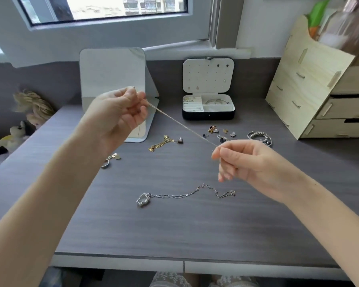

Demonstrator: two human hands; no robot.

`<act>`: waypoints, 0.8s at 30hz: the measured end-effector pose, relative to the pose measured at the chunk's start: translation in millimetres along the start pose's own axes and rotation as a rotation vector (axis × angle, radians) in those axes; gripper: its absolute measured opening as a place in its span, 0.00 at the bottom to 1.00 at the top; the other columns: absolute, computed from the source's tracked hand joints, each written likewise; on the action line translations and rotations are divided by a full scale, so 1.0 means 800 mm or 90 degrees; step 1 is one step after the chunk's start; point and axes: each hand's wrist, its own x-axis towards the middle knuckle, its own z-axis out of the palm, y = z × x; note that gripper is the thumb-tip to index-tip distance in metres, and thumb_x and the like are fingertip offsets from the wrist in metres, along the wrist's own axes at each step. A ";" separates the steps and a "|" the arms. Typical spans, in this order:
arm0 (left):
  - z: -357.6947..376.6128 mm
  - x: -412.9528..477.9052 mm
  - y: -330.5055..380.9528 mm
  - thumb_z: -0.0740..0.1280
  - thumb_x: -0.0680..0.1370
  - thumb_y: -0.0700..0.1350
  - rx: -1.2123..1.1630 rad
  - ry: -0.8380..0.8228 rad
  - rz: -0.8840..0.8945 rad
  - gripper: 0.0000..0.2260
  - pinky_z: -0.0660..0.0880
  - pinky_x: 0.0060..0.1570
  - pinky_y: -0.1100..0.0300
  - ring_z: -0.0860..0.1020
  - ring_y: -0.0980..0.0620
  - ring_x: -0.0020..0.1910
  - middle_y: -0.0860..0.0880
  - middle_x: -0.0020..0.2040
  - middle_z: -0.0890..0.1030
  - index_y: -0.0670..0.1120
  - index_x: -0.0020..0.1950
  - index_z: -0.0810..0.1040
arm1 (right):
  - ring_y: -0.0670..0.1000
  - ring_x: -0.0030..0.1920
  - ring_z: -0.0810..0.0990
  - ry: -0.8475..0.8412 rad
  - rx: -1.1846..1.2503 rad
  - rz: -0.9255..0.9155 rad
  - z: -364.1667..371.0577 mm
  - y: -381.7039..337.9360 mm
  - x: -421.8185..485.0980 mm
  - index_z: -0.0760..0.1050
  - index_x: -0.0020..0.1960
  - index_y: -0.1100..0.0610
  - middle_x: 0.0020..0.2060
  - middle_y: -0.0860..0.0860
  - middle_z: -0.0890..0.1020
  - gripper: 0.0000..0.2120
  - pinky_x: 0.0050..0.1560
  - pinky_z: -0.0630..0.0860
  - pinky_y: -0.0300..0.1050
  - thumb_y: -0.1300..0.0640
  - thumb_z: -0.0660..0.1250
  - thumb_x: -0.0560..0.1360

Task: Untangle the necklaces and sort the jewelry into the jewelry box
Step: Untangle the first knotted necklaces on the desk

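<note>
the left hand point(120, 112) and right hand point(247, 162) each pinch an end of a thin chain point(182, 126), stretched taut above the desk point(174, 235), seemingly untangled. the box point(208, 108) sits open with a few pieces inside. a silver necklace point(184, 195), gold chain point(162, 143), earrings point(220, 133) and bracelet point(260, 137) are still unsorted.

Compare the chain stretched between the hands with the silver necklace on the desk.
The stretched chain is pulled taut in the air, pinched between the left hand and right hand; the silver necklace lies slack on the desk. The stretched chain looks fine and pale gold; the silver necklace has chunkier links and a clear pendant. Both are outside the jewelry box.
</note>
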 end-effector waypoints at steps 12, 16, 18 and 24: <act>-0.142 -0.042 -0.014 0.64 0.77 0.34 0.397 0.258 0.042 0.07 0.76 0.33 0.71 0.77 0.58 0.30 0.47 0.33 0.80 0.44 0.43 0.76 | 0.41 0.23 0.68 0.036 -0.437 0.015 0.063 0.014 0.061 0.81 0.43 0.57 0.24 0.46 0.77 0.07 0.26 0.65 0.30 0.57 0.66 0.76; -0.200 -0.053 -0.014 0.64 0.73 0.32 0.663 0.357 0.040 0.09 0.75 0.34 0.60 0.75 0.49 0.32 0.46 0.34 0.79 0.45 0.39 0.77 | 0.42 0.31 0.73 0.035 -0.589 -0.036 0.104 0.047 0.110 0.82 0.44 0.59 0.31 0.49 0.80 0.09 0.38 0.71 0.37 0.59 0.64 0.76; -0.219 -0.057 -0.017 0.63 0.71 0.33 0.751 0.373 0.029 0.09 0.75 0.37 0.55 0.76 0.45 0.34 0.45 0.34 0.80 0.45 0.37 0.77 | 0.47 0.41 0.77 0.045 -0.639 -0.053 0.118 0.058 0.124 0.82 0.46 0.56 0.37 0.49 0.81 0.08 0.47 0.72 0.41 0.58 0.64 0.76; -0.237 -0.052 -0.024 0.63 0.73 0.36 0.980 0.388 0.120 0.06 0.68 0.44 0.58 0.76 0.43 0.47 0.42 0.45 0.81 0.41 0.45 0.80 | 0.54 0.51 0.77 0.088 -0.751 -0.104 0.129 0.079 0.142 0.80 0.49 0.51 0.43 0.48 0.79 0.07 0.47 0.71 0.44 0.54 0.64 0.76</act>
